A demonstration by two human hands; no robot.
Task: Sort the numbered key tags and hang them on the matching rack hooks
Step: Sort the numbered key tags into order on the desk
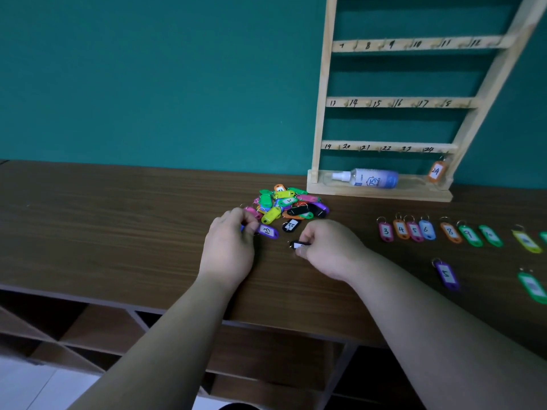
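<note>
A heap of coloured key tags [288,204] lies on the brown desk [118,220] in front of the wooden rack [387,103]. My left hand [229,247] pinches a purple tag marked 13 [268,231] just left of the heap. My right hand [328,248] pinches a black tag [299,245] a little nearer to me. Another black tag marked 22 [291,224] lies between them. A row of sorted tags [426,230], numbered from 3 upward, lies to the right. An orange tag marked 24 [435,171] hangs on the rack's bottom right hook.
A spray bottle [367,178] lies on the rack's base. A purple tag [446,274] and a green tag [532,287] lie apart near the right edge. The rack's rails carry numbers from 7 to 24. Open shelves sit below the desk's front edge.
</note>
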